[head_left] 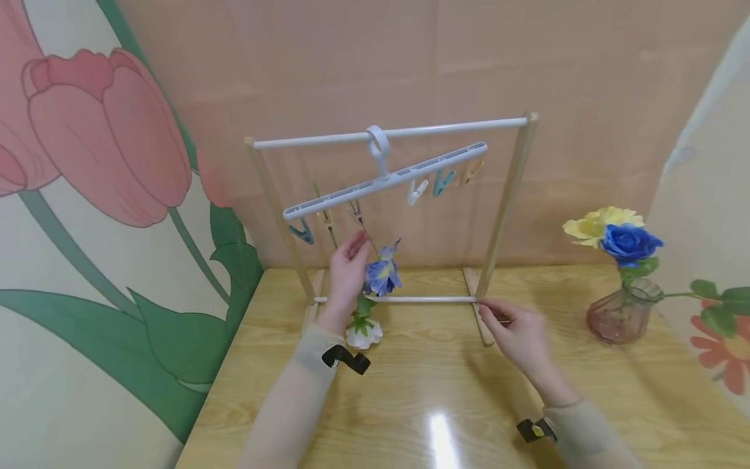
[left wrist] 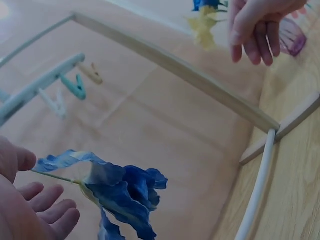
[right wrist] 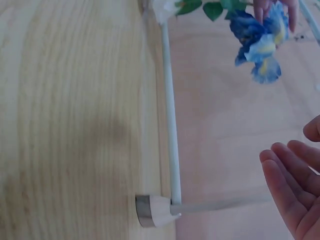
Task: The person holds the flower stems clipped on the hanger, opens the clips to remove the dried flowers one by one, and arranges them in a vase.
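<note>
My left hand (head_left: 348,262) is beside the stem of a blue iris (head_left: 383,270), just below the hanger's left half. In the left wrist view its thumb and fingers (left wrist: 56,210) are apart, close around the stem; contact is unclear. The iris hangs head down from a dark clothespin (head_left: 355,212). A white flower (head_left: 364,333) also hangs head down, its stem rising to a yellowish clothespin (head_left: 325,218). The pale blue clip hanger (head_left: 383,181) tilts down to the left. Near the rack's right foot, my right hand (head_left: 518,335) has loosely bent fingers and holds nothing.
A wooden rack with a white top bar (head_left: 457,127) carries the hanger. White (head_left: 417,191), teal (head_left: 443,183) and tan (head_left: 472,172) clothespins hang on its right half, another teal clothespin (head_left: 301,231) at its left end. A pink glass vase (head_left: 624,316) holds yellow and blue flowers.
</note>
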`<action>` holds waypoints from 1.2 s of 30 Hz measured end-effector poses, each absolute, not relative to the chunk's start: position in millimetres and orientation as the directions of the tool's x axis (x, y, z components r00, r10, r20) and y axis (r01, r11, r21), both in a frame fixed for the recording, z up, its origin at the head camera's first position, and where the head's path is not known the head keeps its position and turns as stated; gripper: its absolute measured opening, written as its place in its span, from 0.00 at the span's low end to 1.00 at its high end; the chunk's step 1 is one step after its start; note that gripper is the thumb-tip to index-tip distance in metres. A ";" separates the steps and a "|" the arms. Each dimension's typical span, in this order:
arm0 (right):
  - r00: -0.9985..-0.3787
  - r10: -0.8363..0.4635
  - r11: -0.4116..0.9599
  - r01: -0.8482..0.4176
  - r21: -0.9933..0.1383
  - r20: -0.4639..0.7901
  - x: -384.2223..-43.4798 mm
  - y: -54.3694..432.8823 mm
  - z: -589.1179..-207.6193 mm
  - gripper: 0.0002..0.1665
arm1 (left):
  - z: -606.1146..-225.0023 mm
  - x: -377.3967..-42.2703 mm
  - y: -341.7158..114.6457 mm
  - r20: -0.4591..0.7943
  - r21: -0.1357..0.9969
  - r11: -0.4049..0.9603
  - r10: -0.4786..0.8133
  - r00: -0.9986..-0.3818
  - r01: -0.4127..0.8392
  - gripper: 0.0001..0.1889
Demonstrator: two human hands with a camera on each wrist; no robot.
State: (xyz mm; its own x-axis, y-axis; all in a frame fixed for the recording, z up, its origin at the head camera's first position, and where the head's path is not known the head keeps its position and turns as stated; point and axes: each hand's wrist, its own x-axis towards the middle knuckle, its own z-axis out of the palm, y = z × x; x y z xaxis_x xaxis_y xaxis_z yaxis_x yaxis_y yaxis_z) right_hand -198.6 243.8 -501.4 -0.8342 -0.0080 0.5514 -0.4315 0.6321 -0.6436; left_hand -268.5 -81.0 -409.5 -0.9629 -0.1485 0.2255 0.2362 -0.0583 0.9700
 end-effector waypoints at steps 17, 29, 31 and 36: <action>-0.863 -0.191 0.589 -0.482 -0.649 0.468 -200.4 194.0 -464.3 0.15 | -415.2 -265.7 -92.0 0.234 0.954 -0.146 -0.192 -0.953 0.264 0.09; -0.847 -0.322 0.432 -0.530 -0.730 0.423 -255.1 102.3 -370.3 0.19 | -405.7 -254.7 -112.1 0.257 0.963 -0.023 -0.233 -0.938 0.269 0.06; -0.852 -0.325 0.415 -0.518 -0.748 0.410 -263.7 87.7 -359.2 0.22 | -405.2 -253.9 -113.4 0.267 0.959 -0.031 -0.229 -0.936 0.281 0.07; -0.881 -0.299 0.357 -0.459 -0.814 0.366 -277.9 65.0 -337.4 0.27 | -401.8 -252.0 -116.9 0.304 0.948 -0.028 -0.218 -0.927 0.317 0.07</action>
